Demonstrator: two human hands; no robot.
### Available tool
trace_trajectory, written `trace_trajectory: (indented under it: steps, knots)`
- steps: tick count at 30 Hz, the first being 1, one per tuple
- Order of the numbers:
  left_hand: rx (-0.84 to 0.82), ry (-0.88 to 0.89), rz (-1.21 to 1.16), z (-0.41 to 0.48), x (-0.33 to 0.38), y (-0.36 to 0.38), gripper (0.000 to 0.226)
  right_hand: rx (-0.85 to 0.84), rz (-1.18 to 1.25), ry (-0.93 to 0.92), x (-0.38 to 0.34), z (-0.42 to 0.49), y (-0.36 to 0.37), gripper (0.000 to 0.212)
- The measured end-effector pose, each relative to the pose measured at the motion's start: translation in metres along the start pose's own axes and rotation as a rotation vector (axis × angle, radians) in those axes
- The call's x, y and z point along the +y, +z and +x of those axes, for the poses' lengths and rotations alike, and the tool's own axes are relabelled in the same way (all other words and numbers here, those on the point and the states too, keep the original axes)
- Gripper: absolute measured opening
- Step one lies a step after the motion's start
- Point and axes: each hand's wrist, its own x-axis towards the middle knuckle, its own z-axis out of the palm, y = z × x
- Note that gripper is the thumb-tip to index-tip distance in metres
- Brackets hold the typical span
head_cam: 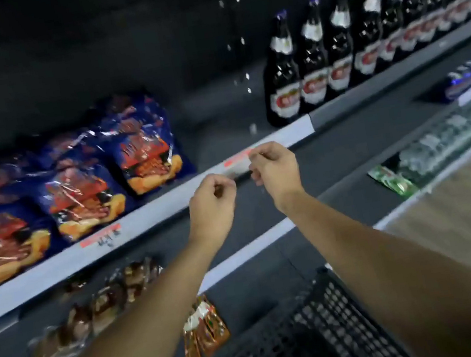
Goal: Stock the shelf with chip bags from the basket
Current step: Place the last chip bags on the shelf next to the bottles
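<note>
Blue chip bags point(75, 185) lie in a row on the dark shelf point(221, 137), left of a bare gap. At its pale front strip, the left hand point(211, 202) and right hand point(276, 170) pinch a small tag point(239, 162). Dark bottles point(316, 54) line the right. The black basket point(315, 341) sits below.

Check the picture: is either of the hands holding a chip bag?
No: the left hand and right hand pinch at the shelf's price strip, while the chip bags lie untouched.
</note>
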Motion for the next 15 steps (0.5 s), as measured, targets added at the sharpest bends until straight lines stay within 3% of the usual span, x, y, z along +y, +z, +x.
trace_trajectory:
  steps: [15]
  knots:
    - [-0.647,-0.331,0.110,-0.127,-0.194,0.189,0.014,0.379,-0.089,0.643,0.291,-0.133,-0.142,0.017]
